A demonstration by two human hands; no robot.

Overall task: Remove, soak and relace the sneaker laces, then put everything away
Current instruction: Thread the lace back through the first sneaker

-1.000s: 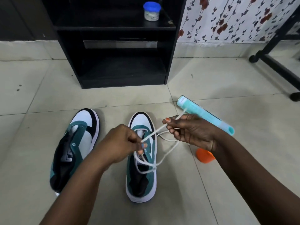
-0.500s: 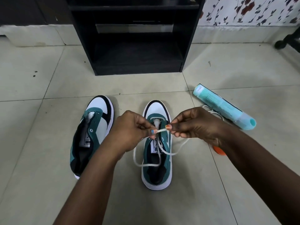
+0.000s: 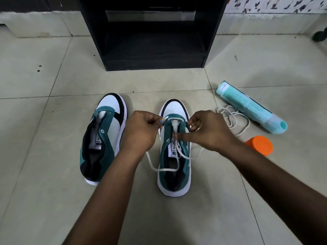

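Two teal, white and black sneakers stand on the tiled floor, toes pointing away from me. The left sneaker (image 3: pixel 104 138) has no lace in it. Over the right sneaker (image 3: pixel 174 167) both hands work at the front eyelets. My left hand (image 3: pixel 141 131) pinches the tip of a white lace (image 3: pixel 159 167) at the sneaker's left side. My right hand (image 3: pixel 207 129) pinches the same lace at the right side. The lace crosses the front eyelets, and its slack loops over the tongue and onto the floor. A second white lace (image 3: pixel 233 119) lies loose beside my right hand.
A pale teal bottle (image 3: pixel 251 106) lies on its side at the right, with an orange cap (image 3: pixel 261 145) on the floor near it. A black open cabinet (image 3: pixel 152 38) stands against the wall straight ahead. A black caster shows at the far right edge.
Both hands came down and together onto the front of the right sneaker, drawing the lace across its first eyelets. The view tilted downward, and the second lace came into sight.
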